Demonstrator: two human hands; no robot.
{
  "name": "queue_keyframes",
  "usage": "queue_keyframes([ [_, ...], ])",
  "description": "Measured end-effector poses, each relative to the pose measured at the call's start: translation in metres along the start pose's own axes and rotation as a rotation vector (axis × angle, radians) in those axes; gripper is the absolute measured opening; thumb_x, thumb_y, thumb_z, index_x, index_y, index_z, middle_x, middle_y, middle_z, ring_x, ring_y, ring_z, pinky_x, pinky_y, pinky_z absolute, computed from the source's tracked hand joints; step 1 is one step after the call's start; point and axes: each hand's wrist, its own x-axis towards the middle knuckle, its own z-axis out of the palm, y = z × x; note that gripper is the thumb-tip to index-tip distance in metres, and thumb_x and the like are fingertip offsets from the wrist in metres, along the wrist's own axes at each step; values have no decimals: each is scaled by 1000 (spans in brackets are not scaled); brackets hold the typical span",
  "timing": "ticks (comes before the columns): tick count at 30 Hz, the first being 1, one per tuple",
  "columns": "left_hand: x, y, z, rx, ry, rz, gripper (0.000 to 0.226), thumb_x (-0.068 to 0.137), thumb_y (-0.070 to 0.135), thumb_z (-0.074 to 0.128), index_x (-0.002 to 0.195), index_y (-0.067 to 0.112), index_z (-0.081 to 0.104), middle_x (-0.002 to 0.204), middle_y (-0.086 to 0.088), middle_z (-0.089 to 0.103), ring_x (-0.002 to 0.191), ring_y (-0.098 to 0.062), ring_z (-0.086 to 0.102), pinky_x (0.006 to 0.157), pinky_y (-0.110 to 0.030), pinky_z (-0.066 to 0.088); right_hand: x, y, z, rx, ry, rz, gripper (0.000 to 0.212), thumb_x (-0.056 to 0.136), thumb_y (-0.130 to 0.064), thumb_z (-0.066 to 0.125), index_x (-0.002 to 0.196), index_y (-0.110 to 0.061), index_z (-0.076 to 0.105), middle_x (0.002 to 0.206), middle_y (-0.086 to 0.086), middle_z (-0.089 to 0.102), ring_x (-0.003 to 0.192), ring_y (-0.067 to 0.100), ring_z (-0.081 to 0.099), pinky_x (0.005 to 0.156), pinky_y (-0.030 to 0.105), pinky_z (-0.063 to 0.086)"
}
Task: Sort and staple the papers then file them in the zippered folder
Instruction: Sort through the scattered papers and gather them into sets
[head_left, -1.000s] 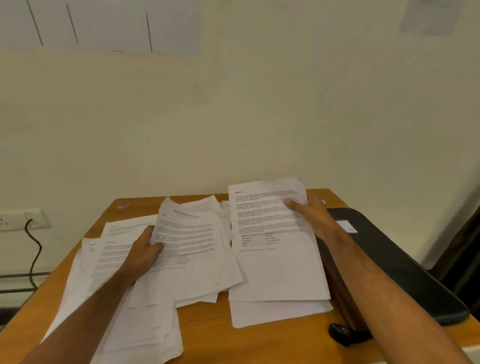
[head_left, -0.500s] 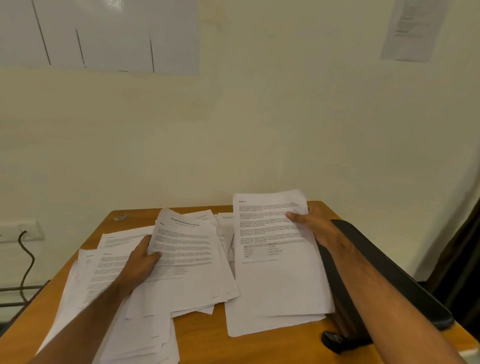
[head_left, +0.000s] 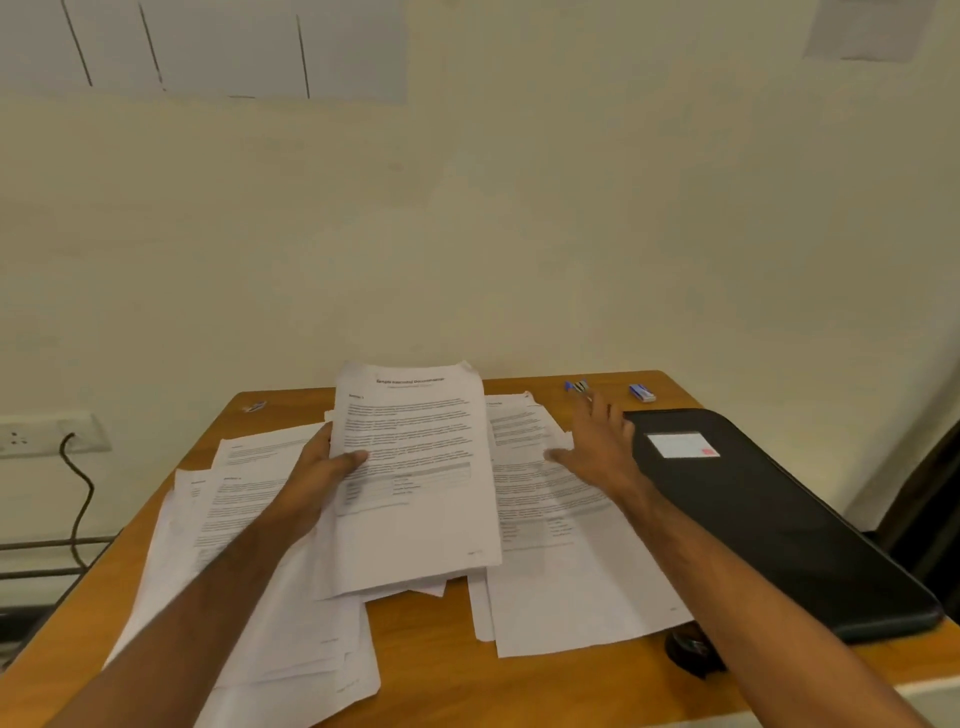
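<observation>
Sheaf (head_left: 415, 478) in left hand (head_left: 317, 467), long axis wallward.

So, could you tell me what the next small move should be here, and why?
Probably lay the sheaf that the left hand grips onto the right pile. The right hand hovers open over that pile, the sheaf is lifted clear of the loose papers, and sorting looks unfinished.

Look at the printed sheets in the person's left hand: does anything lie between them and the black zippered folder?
Yes. The right hand, fingers spread, and the right-hand pile of white papers beneath it lie between the printed sheets that the left hand grips and the closed black zippered folder.
</observation>
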Motion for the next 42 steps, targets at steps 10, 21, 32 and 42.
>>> queue_keyframes([
  [10,-9,21,65,37,-12,87,35,102,31,53,134,17,56,126,0,67,111,-18,67,89,-34,57,0,-30,24,1348,-420,166,42,94,-11,69,135,-9,61,121,11,73,106,31,72,84,43,62],
  [21,-6,-27,44,1364,-372,407,48,103,53,29,136,27,53,143,4,53,129,-19,50,108,-45,37,13,2,62,1482,-202,416,37,98,-15,66,134,-18,62,124,10,71,112,34,68,88,52,58],
  [32,-12,-36,88,1256,-566,484,47,100,56,33,142,35,44,154,7,41,141,-17,36,115,-48,31,8,7,55,1502,-238,460,34,101,-17,61,135,-13,60,121,14,72,107,34,69,70,43,62],
  [42,-3,-34,69,1113,-308,420,41,100,42,48,138,29,50,148,7,46,138,-18,39,113,-46,30,8,16,49,1577,-160,511,23,105,-23,53,127,-21,59,111,10,72,99,30,69,79,48,62],
])
